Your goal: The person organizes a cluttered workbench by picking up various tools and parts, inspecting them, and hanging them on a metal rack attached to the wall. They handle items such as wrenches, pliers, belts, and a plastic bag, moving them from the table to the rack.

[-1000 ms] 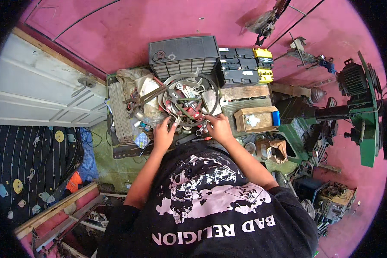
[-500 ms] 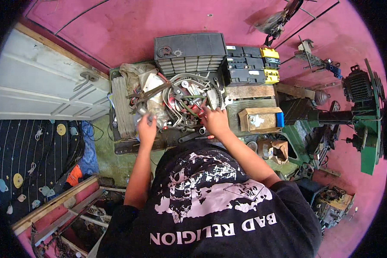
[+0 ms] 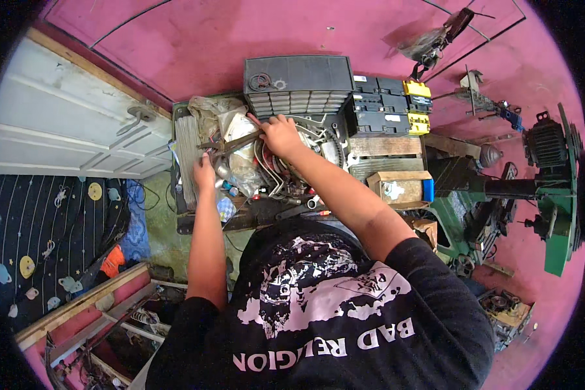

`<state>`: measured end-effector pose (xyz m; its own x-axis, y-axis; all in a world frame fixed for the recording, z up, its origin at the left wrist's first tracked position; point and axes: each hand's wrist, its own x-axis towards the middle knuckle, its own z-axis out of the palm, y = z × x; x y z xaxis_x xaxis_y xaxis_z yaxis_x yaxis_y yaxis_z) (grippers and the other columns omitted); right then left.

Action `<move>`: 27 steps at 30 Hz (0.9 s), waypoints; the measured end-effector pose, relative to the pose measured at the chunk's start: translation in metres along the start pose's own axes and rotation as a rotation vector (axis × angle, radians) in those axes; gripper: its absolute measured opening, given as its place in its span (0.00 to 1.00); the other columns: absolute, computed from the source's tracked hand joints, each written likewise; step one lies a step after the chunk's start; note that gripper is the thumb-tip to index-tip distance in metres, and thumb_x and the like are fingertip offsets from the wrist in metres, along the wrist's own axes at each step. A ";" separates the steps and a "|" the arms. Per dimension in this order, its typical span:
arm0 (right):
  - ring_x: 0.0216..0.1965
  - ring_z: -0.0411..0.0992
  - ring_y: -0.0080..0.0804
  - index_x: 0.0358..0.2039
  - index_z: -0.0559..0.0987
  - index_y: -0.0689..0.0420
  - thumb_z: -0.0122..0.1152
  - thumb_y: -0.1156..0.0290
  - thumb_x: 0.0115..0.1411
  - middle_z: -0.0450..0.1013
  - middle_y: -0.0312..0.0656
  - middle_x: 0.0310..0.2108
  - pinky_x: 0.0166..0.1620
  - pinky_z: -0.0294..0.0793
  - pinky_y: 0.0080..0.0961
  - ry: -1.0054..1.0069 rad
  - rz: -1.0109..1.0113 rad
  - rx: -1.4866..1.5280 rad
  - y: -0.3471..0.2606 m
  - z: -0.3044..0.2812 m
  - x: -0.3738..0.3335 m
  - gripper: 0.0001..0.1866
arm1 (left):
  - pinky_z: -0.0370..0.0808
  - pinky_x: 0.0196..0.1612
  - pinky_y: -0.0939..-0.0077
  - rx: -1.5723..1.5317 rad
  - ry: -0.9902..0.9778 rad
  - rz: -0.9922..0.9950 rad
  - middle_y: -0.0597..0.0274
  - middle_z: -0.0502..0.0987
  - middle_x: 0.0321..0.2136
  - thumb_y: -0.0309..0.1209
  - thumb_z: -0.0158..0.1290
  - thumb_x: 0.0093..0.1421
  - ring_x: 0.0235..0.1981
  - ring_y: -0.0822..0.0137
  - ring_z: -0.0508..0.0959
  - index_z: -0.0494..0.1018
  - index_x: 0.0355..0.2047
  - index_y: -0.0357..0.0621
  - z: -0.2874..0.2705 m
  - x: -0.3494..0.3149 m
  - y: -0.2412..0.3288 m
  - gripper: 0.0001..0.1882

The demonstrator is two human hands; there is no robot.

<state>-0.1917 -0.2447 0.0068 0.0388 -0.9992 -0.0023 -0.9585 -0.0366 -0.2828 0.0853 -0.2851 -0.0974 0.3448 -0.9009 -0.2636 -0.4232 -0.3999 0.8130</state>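
My right hand (image 3: 281, 135) reaches over the heap of parts on the bench, its fingers closed at the right end of a dark brown flat strip (image 3: 242, 141). A red handle (image 3: 253, 119) sticks out just beyond those fingers. My left hand (image 3: 204, 174) is at the heap's left side, fingers bent together by the strip's other end; what they hold is hidden. Next to it stands a ribbed grey stack (image 3: 186, 153). Clear plastic wrapping (image 3: 246, 182) and curved metal bands (image 3: 266, 170) lie between my arms. A ring wrench (image 3: 299, 207) rests near the front edge.
Behind the heap stands a dark drawer cabinet (image 3: 299, 73), with black and yellow batteries (image 3: 380, 104) to its right. An open cardboard box (image 3: 400, 185) sits on the bench's right side. A green drill press (image 3: 556, 227) stands far right, and a white door (image 3: 71, 110) is at left.
My right hand has moved from the heap's front right up and left to the flat strip. My left hand has shifted left and slightly up, off the plastic wrapping.
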 end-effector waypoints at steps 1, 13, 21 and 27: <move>0.54 0.70 0.40 0.45 0.84 0.48 0.65 0.56 0.60 0.78 0.38 0.45 0.54 0.66 0.45 0.039 0.002 -0.037 -0.003 0.001 0.005 0.16 | 0.74 0.47 0.58 0.024 -0.064 -0.116 0.48 0.80 0.38 0.56 0.51 0.66 0.42 0.52 0.78 0.75 0.48 0.35 0.000 0.019 -0.018 0.32; 0.43 0.69 0.34 0.40 0.82 0.48 0.64 0.65 0.56 0.75 0.29 0.37 0.51 0.62 0.46 0.518 -0.289 -0.013 -0.015 -0.018 -0.038 0.11 | 0.73 0.51 0.61 0.331 -0.505 0.293 0.48 0.83 0.44 0.37 0.61 0.59 0.50 0.59 0.79 0.81 0.47 0.41 -0.075 -0.007 0.000 0.18; 0.43 0.70 0.36 0.43 0.83 0.46 0.71 0.66 0.52 0.77 0.30 0.38 0.49 0.61 0.45 0.669 -0.201 0.242 0.010 -0.110 -0.093 0.16 | 0.62 0.56 0.57 0.535 -0.116 0.865 0.63 0.82 0.42 0.39 0.70 0.47 0.48 0.56 0.73 0.82 0.44 0.52 -0.132 -0.116 0.119 0.22; 0.41 0.73 0.40 0.40 0.87 0.50 0.72 0.67 0.53 0.78 0.38 0.30 0.47 0.69 0.36 0.573 -0.093 0.498 0.070 -0.198 -0.192 0.12 | 0.62 0.59 0.60 -0.141 0.166 0.993 0.58 0.76 0.52 0.31 0.75 0.39 0.48 0.59 0.71 0.68 0.59 0.44 -0.077 -0.155 0.162 0.45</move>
<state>-0.3225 -0.0580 0.1774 -0.1690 -0.8481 0.5021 -0.7128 -0.2466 -0.6566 0.0277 -0.1968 0.1153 0.0080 -0.7759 0.6309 -0.4826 0.5495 0.6820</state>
